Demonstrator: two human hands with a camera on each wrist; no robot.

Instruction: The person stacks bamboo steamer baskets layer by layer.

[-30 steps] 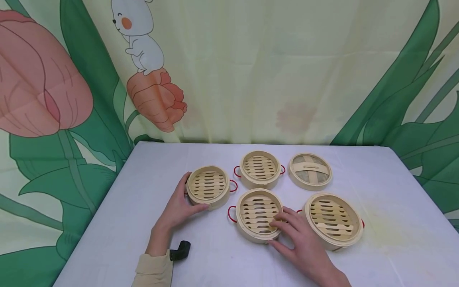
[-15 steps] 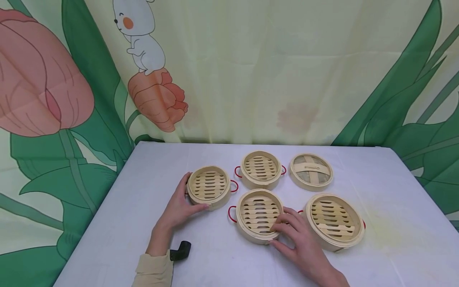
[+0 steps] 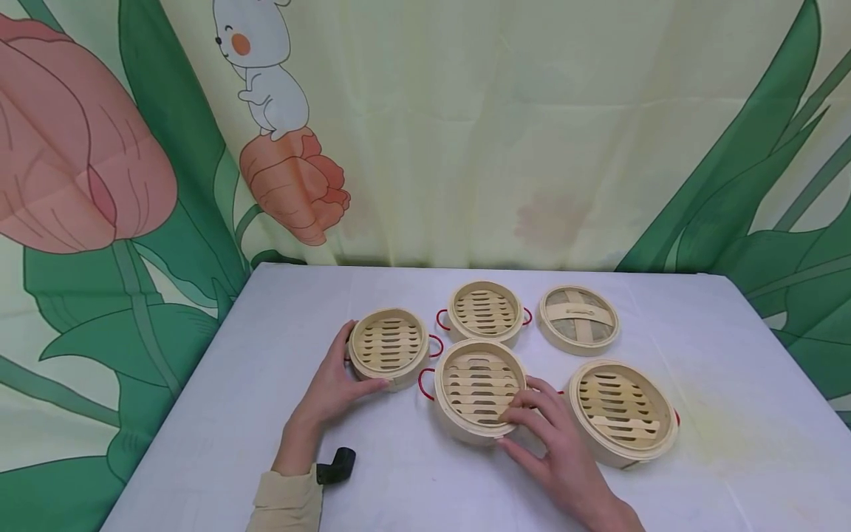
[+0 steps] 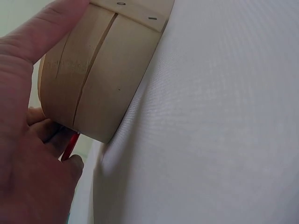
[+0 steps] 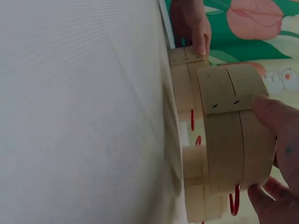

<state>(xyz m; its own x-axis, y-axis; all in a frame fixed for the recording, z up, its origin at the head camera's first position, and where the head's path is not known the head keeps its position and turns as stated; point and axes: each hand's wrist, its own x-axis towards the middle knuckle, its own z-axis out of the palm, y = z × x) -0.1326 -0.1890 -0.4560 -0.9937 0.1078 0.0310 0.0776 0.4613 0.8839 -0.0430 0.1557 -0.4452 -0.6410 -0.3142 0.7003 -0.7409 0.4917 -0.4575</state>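
4 pale bamboo steamers (image 3: 480, 388) show slatted tan floors and red wire handles (image 3: 424, 384). A lid (image 3: 578, 321) of the same pale bamboo has a greenish woven top crossed by light strips. The tablecloth (image 3: 718, 436) is white with a faint yellow stain. The curtain (image 3: 465, 133) is cream, printed with green leaves, pink-orange tulips and a white rabbit. The sleeve (image 3: 287, 502) is beige.

No text, label, brand, number or sign can be read in any of the views. The bamboo steamer baskets (image 3: 480, 384) are seen to be unmarked on their walls and slats, and the white cloth on the bench (image 3: 698, 443) is plain. The backdrop curtain (image 3: 465, 133) is printed only with pictures, with no lettering among them.
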